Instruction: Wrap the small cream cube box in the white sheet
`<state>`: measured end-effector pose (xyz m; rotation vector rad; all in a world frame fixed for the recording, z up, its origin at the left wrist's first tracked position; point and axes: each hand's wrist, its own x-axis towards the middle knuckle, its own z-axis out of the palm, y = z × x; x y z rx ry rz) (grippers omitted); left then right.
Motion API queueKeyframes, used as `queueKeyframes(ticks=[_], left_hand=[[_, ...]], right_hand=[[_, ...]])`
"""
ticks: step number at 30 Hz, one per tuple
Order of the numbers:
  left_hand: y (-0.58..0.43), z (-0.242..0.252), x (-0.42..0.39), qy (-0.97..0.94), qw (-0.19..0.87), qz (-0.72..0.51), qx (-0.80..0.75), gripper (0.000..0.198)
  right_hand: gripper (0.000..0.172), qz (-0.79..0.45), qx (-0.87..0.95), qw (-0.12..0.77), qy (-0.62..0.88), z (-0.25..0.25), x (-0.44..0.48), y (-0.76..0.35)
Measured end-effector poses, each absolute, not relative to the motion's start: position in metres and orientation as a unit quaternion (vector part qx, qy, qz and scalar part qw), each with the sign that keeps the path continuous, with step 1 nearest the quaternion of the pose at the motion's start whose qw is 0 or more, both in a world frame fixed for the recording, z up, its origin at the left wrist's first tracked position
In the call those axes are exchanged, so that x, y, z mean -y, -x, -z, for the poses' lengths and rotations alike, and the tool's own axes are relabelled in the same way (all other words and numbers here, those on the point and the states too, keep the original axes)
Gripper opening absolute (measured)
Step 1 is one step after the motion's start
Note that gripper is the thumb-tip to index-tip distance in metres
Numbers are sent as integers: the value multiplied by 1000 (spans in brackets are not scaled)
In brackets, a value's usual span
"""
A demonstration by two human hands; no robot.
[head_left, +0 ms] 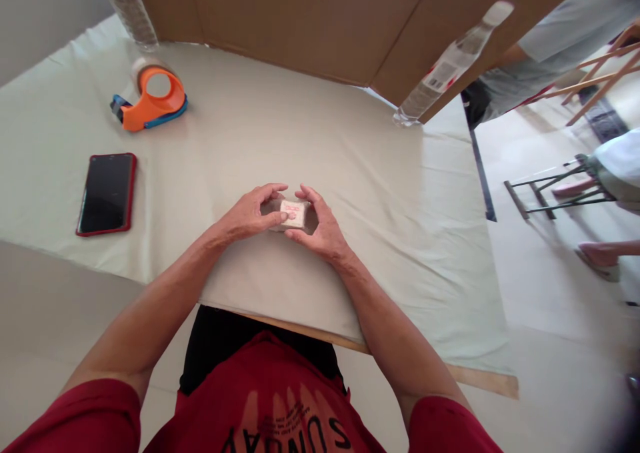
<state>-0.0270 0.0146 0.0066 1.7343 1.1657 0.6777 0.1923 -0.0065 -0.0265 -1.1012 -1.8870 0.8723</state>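
A small cream-coloured block with red print is between my two hands at the near part of the table; I cannot tell exactly what it is. My left hand curls around its left side, with the thumb reaching onto its face. From the right, my right hand cups the block, fingers behind and thumb in front. Something greyish shows beside the block inside both palms, partly hidden by the fingers.
A phone in a red case lies at the left, below an orange tape dispenser. Water bottles stand against a brown cardboard panel on the pale tablecloth. Other people sit at the right, near a folding stool.
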Motion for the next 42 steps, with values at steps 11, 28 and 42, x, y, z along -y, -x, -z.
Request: queueKeyframes(ticks=[11, 28, 42], left_hand=[[25, -9, -13, -695, 473, -276, -466, 71], [24, 1, -13, -724, 466, -308, -405, 78], [22, -7, -6, -796, 370, -297, -376, 69]], right_hand=[[44, -252, 788, 362, 431, 24, 4, -186], [41, -168, 775, 417, 444, 3, 17, -201], [27, -168, 802, 380, 429, -8, 14, -206]])
